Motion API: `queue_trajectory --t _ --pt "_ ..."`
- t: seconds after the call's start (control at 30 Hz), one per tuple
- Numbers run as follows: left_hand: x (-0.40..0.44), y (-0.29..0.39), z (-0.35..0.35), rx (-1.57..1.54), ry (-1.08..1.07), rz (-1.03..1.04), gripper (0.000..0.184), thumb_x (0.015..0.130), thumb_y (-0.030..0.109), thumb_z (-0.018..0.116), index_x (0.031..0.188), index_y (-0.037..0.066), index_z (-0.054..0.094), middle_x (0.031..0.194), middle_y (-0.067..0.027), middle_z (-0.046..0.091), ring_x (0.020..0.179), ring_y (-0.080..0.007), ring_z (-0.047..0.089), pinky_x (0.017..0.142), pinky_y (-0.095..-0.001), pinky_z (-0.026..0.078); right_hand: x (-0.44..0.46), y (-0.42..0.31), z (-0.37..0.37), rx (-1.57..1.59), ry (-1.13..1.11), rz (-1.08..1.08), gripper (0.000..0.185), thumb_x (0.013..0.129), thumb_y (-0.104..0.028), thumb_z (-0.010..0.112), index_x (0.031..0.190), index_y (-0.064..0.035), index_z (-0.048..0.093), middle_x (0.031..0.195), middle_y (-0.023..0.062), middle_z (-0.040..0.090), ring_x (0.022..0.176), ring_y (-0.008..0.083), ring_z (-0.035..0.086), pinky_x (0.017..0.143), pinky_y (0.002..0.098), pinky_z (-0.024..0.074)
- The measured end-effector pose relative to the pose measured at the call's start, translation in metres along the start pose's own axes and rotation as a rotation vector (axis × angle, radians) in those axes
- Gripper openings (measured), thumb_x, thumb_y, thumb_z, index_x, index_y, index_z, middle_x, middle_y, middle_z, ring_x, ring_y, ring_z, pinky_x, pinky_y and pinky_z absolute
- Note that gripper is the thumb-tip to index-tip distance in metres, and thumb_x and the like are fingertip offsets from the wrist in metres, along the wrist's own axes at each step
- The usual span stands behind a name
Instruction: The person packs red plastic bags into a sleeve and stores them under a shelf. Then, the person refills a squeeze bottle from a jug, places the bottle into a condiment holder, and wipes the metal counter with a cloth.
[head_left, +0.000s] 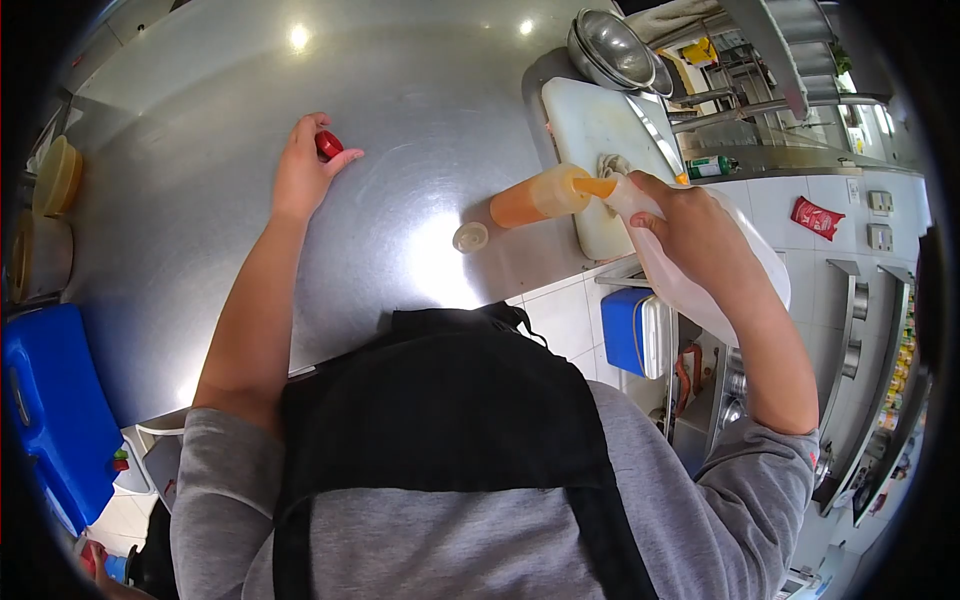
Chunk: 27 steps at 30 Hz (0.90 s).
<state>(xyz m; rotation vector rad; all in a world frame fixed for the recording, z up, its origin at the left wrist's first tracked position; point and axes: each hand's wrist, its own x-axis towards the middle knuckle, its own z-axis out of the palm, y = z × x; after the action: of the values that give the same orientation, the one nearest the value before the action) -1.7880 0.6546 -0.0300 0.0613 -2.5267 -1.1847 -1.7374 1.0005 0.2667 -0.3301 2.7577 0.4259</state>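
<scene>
My right hand (690, 222) grips a large translucent plastic jug (672, 275) near its neck, tilting it. Orange liquid (597, 187) runs from the jug's mouth into the open top of a translucent bottle (530, 203), which stands on the steel table and is partly filled with orange. Beside the bottle lies a small pale round lid (470, 237). Away to the left, my left hand (308, 165) is just above or resting on the table, its fingers curled around a red cap (328, 145).
A white cutting board (590, 130) lies to the right with a knife (655, 135) and a crumpled cloth (612, 165). Metal bowls (615, 50) sit behind it. Tubs (58, 180) and a blue container (60, 400) are at left. Another person's hand (95, 560) shows bottom left.
</scene>
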Motion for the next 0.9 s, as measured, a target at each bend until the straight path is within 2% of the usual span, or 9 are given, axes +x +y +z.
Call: queue_trajectory --t 0.07,0.47,0.9 --pt "0.0002 0.0017 -0.0011 -0.012 -0.027 -0.049 0.062 0.073 0.031 0.085 0.117 0.002 0.052 0.109 -0.0144 0.063 0.09 -0.023 0.065 0.078 -0.0339 0.055 -0.0005 0.0018 0.0015 0.006 0.012 -0.011 0.047 0.092 -0.028 0.062 0.134 -0.0104 0.055 0.087 0.0251 0.067 0.085 0.041 0.066 0.076 0.0466 0.0524" --pt "0.0003 0.0025 -0.0022 0.009 -0.031 -0.042 0.063 0.074 0.032 0.084 0.118 0.002 0.052 0.113 -0.0147 0.062 0.095 -0.0234 0.064 0.081 -0.0343 0.055 -0.0014 0.0014 -0.0004 0.011 0.027 -0.026 0.046 0.091 -0.028 0.062 0.133 -0.0094 0.055 0.086 0.0251 0.067 0.084 0.0405 0.067 0.076 0.0461 0.0527" --pt "0.0 0.0017 -0.0017 -0.013 -0.037 -0.054 0.064 0.073 0.031 0.085 0.119 0.002 0.052 0.11 -0.0143 0.062 0.091 -0.0222 0.064 0.079 -0.0339 0.055 0.0003 -0.0012 0.0008 0.036 0.037 -0.018 0.048 0.091 -0.029 0.063 0.133 -0.0077 0.055 0.088 0.0251 0.067 0.086 0.0407 0.066 0.077 0.047 0.0513"
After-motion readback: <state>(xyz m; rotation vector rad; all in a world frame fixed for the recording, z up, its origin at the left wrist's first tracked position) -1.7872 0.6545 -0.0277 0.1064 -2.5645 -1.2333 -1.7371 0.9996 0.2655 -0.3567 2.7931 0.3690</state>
